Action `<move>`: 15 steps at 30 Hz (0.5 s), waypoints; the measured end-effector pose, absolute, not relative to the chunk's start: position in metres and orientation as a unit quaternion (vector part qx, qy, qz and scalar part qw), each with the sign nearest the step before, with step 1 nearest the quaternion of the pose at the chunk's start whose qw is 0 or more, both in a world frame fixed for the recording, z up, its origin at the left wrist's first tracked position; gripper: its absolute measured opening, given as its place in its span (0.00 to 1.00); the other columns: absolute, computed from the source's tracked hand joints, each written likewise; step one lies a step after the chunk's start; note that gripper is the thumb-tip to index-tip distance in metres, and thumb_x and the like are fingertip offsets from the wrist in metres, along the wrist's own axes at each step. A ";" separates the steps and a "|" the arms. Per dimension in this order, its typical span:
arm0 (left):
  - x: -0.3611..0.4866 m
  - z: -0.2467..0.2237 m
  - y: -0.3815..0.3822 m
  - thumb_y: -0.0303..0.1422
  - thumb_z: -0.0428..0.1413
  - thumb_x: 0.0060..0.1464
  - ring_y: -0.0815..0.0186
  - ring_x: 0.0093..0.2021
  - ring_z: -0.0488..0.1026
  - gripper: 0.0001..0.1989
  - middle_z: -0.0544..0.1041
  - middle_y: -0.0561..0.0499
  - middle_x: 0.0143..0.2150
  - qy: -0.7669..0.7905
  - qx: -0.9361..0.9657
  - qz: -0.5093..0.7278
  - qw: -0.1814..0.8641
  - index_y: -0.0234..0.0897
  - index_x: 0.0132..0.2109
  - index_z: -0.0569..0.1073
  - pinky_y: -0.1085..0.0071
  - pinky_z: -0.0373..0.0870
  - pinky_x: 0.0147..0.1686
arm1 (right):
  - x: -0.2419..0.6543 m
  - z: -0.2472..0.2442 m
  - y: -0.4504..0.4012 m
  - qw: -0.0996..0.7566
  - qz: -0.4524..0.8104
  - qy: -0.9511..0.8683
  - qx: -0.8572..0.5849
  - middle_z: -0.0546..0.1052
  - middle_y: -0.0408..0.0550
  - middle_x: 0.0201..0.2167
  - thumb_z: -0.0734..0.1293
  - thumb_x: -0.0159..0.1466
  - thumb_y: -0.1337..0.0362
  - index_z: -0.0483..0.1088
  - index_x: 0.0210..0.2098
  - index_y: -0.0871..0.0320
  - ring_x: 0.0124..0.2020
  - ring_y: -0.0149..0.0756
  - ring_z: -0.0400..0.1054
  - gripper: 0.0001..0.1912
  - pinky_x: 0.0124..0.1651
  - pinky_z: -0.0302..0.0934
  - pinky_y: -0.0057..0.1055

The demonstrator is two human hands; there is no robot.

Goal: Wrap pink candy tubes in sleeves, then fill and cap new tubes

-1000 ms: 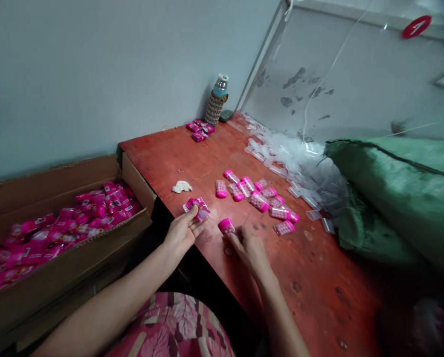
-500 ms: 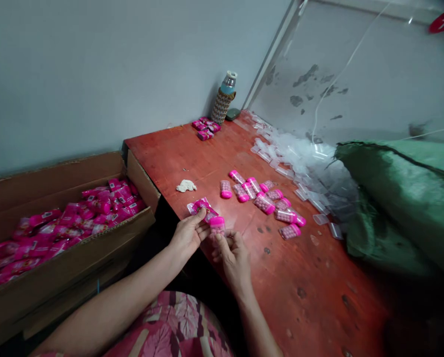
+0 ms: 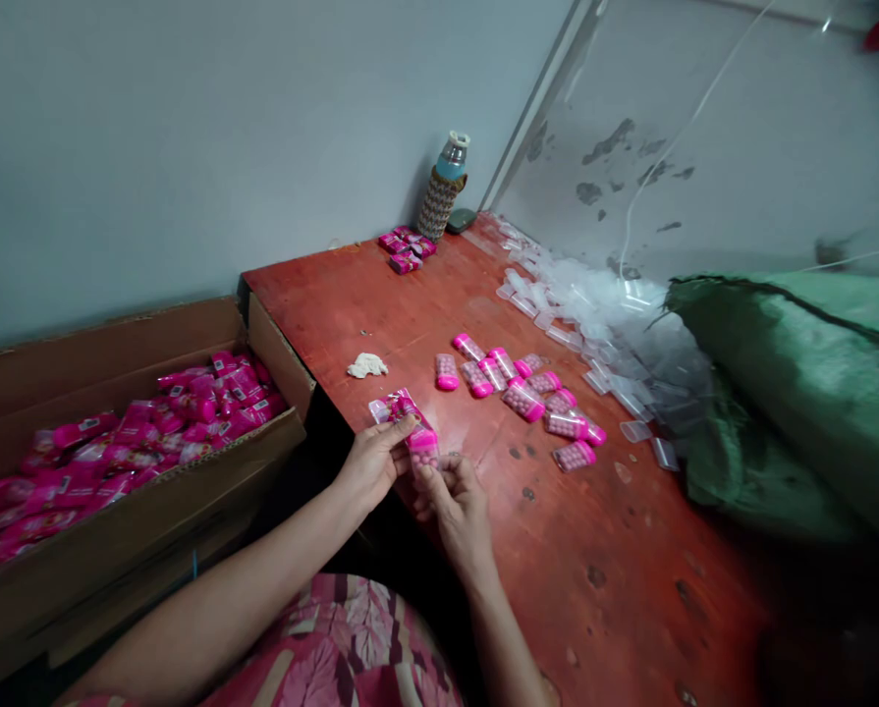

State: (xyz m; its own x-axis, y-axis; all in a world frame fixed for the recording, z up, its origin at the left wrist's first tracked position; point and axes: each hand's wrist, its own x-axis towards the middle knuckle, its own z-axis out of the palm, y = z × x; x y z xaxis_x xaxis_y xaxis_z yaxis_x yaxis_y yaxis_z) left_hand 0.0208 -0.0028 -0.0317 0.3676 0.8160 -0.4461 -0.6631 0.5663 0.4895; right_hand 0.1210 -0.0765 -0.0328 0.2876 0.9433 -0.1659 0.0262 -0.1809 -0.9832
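A small bottle (image 3: pixel 423 454) of clear plastic with a pink cap, filled with round pink pieces, is at the near left edge of the table (image 3: pixel 313 295), in the right hand (image 3: pixel 458 506). That hand's grip is pinched around its lower end, thumb in front. The left hand (image 3: pixel 376 462) has its grip closed, thumb against fingers, on a printed pink wrapper (image 3: pixel 396 403) with a clear end. The bottle's cap meets the wrapper by the left thumb; whether it sits inside or only against it cannot be told.

Farther right on the table lies a loose group of filled bottles (image 3: pixel 523 401), pink-capped like the held one, with pink balls showing through their walls. Beyond them, a heap of clear plastic pieces (image 3: pixel 593 334), many tube-shaped, spreads toward the right wall, beside a bulging green sack (image 3: pixel 799 393) whose contents are hidden.

To the left, a long cardboard box (image 3: pixel 210 491) holds a jumbled layer of pink packets (image 3: pixel 144 437). At the table's far end, a drink bottle (image 3: pixel 452 162) stands in a woven sleeve (image 3: pixel 437 206), next to a few pink packs (image 3: pixel 408 261).
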 end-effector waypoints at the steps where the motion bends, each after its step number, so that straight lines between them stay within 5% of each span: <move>1: 0.021 -0.032 -0.003 0.27 0.60 0.45 0.70 0.23 0.72 0.05 0.75 0.49 0.24 0.330 0.127 0.446 0.822 0.29 0.29 0.72 0.74 0.72 0.25 | 0.121 -0.034 -0.077 0.509 0.456 -0.390 -0.617 0.70 0.38 0.19 0.64 0.58 0.54 0.61 0.33 0.57 0.16 0.27 0.64 0.13 0.18 0.60 0.23; 9: 0.025 -0.032 -0.006 0.29 0.63 0.40 0.71 0.21 0.71 0.10 0.74 0.51 0.21 0.343 0.176 0.425 0.819 0.28 0.26 0.70 0.76 0.70 0.25 | 0.116 -0.041 -0.080 0.505 0.320 -0.441 -0.669 0.73 0.43 0.27 0.64 0.58 0.56 0.63 0.35 0.57 0.21 0.28 0.67 0.11 0.22 0.63 0.24; 15: 0.023 -0.033 -0.011 0.34 0.61 0.43 0.71 0.18 0.69 0.12 0.72 0.51 0.19 0.324 0.241 0.389 0.828 0.29 0.24 0.69 0.76 0.66 0.17 | 0.117 -0.040 -0.077 0.569 0.483 -0.349 -0.567 0.71 0.39 0.21 0.64 0.58 0.56 0.62 0.32 0.57 0.15 0.25 0.62 0.11 0.16 0.59 0.21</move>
State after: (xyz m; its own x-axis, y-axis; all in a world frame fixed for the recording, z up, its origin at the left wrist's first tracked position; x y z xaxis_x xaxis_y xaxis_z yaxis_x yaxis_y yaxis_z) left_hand 0.0234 -0.0112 -0.0329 0.4874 0.8001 -0.3498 -0.4879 0.5818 0.6508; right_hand 0.1174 -0.0773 -0.0399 0.2892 0.9453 -0.1510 -0.1537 -0.1098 -0.9820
